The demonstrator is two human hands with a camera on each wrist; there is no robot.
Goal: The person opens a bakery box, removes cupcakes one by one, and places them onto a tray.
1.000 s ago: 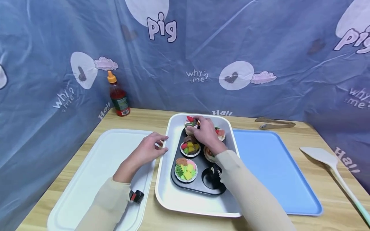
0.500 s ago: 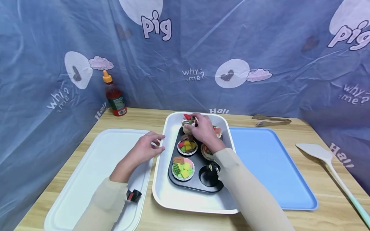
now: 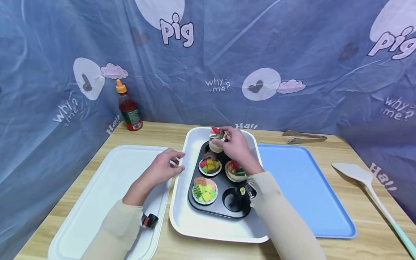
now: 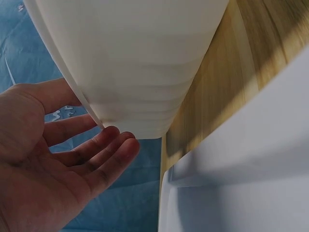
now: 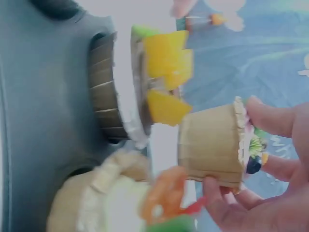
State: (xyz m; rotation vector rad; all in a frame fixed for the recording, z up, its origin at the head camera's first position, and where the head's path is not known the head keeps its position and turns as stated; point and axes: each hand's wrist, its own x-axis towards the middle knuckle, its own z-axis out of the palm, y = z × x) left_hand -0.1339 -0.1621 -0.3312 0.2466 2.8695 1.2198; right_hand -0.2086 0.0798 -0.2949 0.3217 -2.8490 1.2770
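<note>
My right hand (image 3: pixel 238 146) grips a toy cupcake (image 3: pixel 216 144) by its side and topping, raised over the back of a black muffin pan (image 3: pixel 212 211). The right wrist view shows the tan paper cup (image 5: pixel 210 145) of this cupcake tilted on its side, thumb and fingers around its upper end. More toy cupcakes sit in the pan: a fruit-topped one (image 3: pixel 210 167), a green-and-yellow one (image 3: pixel 204 191) and one with red and green topping (image 3: pixel 235 171). My left hand (image 3: pixel 162 168) rests its fingertips at the left rim of the white bin (image 3: pixel 191 231) holding the pan, fingers loosely bent.
A white tray (image 3: pixel 94 202) lies left of the bin, a blue tray (image 3: pixel 302 187) right of it. Tongs (image 3: pixel 303 138) lie at the back right, a spatula (image 3: pixel 367 180) at the far right. A sauce bottle (image 3: pixel 130 110) stands at the back left.
My right hand has lifted the toy cupcake from the pan's back left and shifted it slightly right. The left hand stays by the bin's rim. The head view has shifted a little.
</note>
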